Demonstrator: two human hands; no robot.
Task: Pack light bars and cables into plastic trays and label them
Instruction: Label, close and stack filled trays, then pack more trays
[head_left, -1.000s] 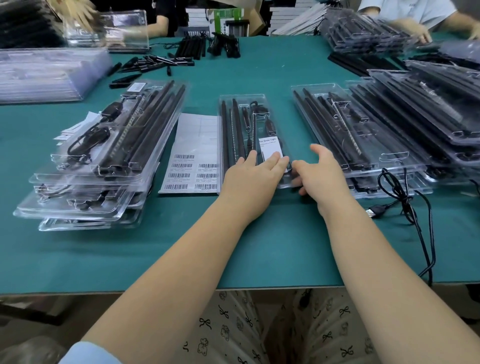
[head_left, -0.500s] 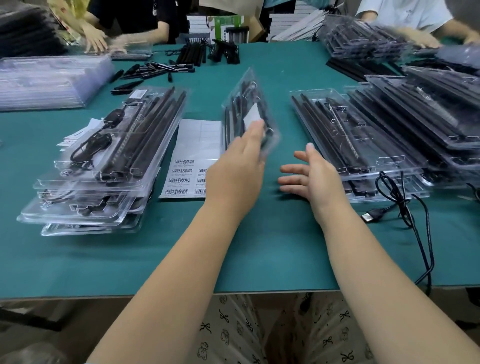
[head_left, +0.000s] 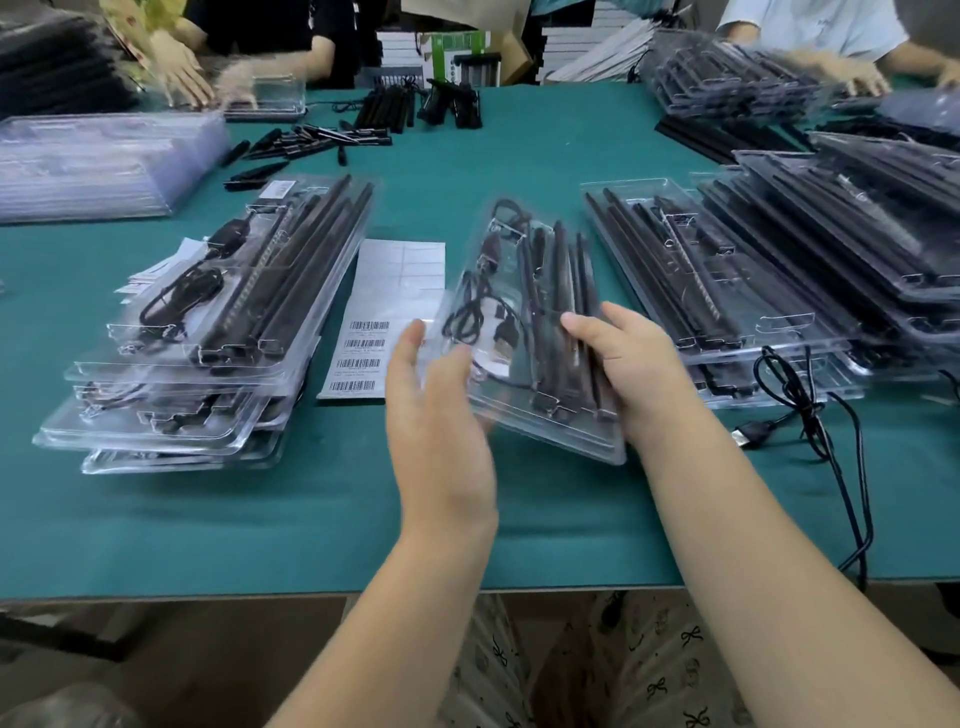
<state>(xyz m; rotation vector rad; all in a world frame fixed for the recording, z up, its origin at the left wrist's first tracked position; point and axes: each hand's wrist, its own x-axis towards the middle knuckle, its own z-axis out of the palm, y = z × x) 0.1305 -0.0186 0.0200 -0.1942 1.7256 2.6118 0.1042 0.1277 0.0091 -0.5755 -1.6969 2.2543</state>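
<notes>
Both forearms outstretched; left grip (head_left: 436, 410) flat-fingered; right grip (head_left: 631, 371) curled, thumb forward

Bare forearms, no sleeves showing; pale clothing (head_left: 649, 670) printed with small black bows.

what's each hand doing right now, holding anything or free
Left hand: fingers straight, supporting the left edge of the lifted plastic tray.
Right hand: grips the tray's right side, thumb on top.
</notes>
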